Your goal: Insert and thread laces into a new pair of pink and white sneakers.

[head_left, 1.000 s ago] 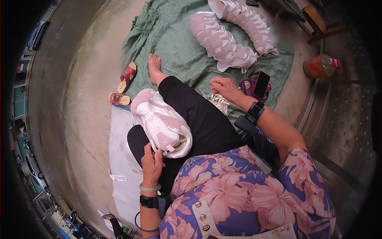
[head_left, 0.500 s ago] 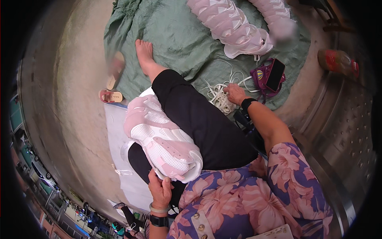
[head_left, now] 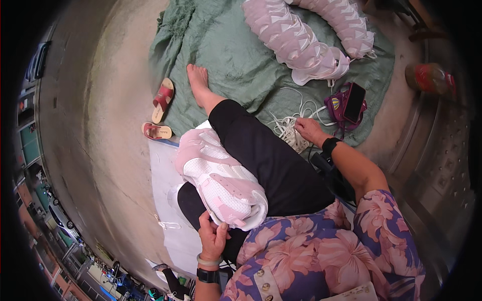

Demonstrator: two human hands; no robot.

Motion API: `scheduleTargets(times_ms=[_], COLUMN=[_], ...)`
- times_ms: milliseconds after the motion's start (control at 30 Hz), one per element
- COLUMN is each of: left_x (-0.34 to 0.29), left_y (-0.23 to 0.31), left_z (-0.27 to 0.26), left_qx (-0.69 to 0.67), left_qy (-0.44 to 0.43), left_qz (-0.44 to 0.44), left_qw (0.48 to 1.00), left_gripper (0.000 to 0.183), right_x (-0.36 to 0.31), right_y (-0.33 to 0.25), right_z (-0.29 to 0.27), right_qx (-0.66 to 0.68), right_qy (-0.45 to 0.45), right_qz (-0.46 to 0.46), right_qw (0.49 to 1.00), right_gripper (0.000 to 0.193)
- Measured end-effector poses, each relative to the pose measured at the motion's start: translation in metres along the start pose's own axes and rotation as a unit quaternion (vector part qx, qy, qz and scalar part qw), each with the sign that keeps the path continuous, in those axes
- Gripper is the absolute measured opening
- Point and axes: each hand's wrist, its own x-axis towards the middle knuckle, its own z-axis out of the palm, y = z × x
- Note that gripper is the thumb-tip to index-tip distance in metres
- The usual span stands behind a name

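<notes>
Gripping the heel end of the pink-and-white shoe (head_left: 221, 185) on the lap, the left hand (head_left: 213, 238) should hold it steady. Fingers of the right hand (head_left: 309, 129) are pinching a strand from the white lace pile (head_left: 288, 131) just beside them; picking one loose end avoids tangles.

Left hand (head_left: 213, 236) grips pink-white shoe (head_left: 221, 183); right hand (head_left: 310, 130) touches white laces (head_left: 288, 131) (tangled).
</notes>
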Motion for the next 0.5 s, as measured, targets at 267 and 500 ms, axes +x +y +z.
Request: scheduleTargets(times_ms=[267,500], left_x=[0.007,-0.019], left_y=[0.015,0.092], left_z=[-0.016,0.037], left_qx=[0.272,-0.164], left_qy=[0.012,-0.160], left_qz=[0.162,0.226], left_qw=[0.948,0.947], left_gripper=[0.037,0.055], right_x=[-0.098,-0.194], right_y=[-0.155,-0.258], right_z=[-0.126,-0.144], right_qx=[0.067,0.022], right_qy=[0.022,0.011], right_qz=[-0.358,-0.583], right_qw=[0.931,0.812], right_gripper=[0.010,0.015])
